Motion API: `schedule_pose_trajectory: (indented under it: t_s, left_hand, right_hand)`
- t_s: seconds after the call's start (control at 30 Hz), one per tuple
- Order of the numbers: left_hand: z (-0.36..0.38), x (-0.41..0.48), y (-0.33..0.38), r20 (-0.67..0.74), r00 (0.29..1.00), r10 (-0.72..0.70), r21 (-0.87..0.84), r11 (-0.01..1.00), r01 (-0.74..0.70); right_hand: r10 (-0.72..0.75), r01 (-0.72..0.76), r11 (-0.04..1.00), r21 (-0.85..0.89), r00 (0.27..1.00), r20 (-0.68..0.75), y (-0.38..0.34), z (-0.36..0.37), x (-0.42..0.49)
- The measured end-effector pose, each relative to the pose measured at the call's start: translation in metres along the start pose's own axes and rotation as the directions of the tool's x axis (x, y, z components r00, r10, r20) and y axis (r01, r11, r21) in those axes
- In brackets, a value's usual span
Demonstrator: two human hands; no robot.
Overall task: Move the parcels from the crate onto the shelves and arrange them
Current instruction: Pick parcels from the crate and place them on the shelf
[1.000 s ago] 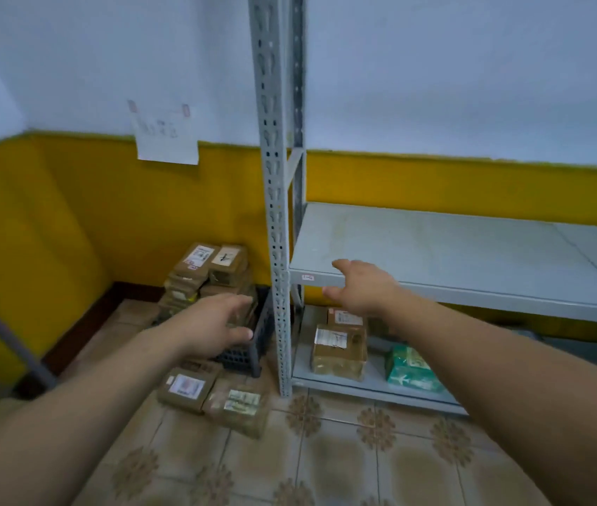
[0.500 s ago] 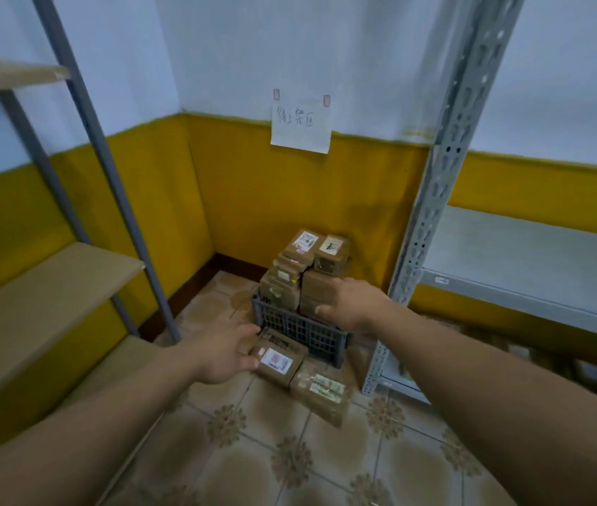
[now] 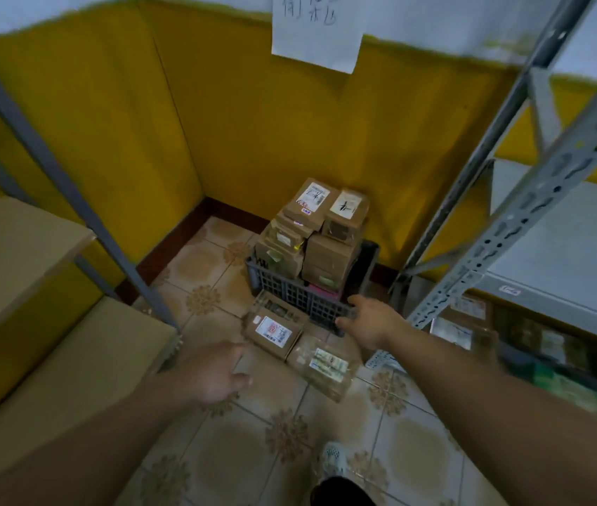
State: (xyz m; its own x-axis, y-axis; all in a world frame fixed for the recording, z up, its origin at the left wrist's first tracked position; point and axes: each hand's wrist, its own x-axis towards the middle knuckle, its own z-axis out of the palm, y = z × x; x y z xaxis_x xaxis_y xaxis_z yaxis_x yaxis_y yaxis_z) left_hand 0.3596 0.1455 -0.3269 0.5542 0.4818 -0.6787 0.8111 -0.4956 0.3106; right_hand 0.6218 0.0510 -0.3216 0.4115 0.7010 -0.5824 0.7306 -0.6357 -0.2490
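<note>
**Both hands have come down lower**

Half a second ago the right hand (image 3: pixel 370 323) was up by the boxes. Now it is down at the front edge of the crate (image 3: pixel 289 291). Its fingers are spread and hold nothing. I cannot tell if they touch the edge. The left hand (image 3: pixel 213 374) has come lower too and hangs over the floor (image 3: pixel 282 429) at 7 o'clock from the crate. Its fingers are loose and it holds nothing. The view has tipped down and moved closer, so a shoe (image 3: pixel 333 458) now shows at 6 o'clock.

The crate is dark plastic with holes in its sides. It sits on the tiled floor in the corner of the room. The parcels (image 3: pixel 311 231) are still in it, brown boxes piled up higher than its rim. The top two have white labels. Two more boxes (image 3: pixel 271 330) lie on the floor, touching the crate's front side, between the two hands.

The floor tiles are pale with brown flower marks. The walls (image 3: pixel 271 122) are yellow low down and white higher up. A paper note (image 3: pixel 317 34) with writing hangs at 12 o'clock.

A grey metal shelf (image 3: pixel 563 246) stands at 3 o'clock. Some blurry boxes (image 3: pixel 463 321) sit on its low level. A wooden shelf (image 3: pixel 8 250) with grey posts stands at 9 o'clock.
</note>
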Motion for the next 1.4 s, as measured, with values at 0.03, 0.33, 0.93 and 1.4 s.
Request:
schedule_pose_trajectory:
  t_s: [0.03,0.33,0.93,1.4]
  left_hand:
    - [-0.001,0.019,-0.001,0.019,1.0,-0.014,-0.018,1.0,0.014]
    - [0.037,0.199,-0.045,0.192,0.98,-0.056,-0.155,0.984,0.087]
    - [0.256,0.548,-0.114,0.175,0.977,0.126,0.021,0.991,-0.132]
    - [0.307,0.572,-0.112,0.047,0.997,0.062,0.0,0.998,-0.062]
  right_hand:
    - [0.007,-0.007,1.0,0.008,1.0,0.023,0.005,0.003,0.02]
    - [0.253,-0.287,0.9,0.329,0.957,0.142,0.046,0.088,0.151]
    - [0.492,-0.528,0.79,0.31,0.849,0.194,0.182,0.368,0.415]
    - [0.644,-0.538,0.495,0.682,0.754,0.128,0.214,0.455,0.402]
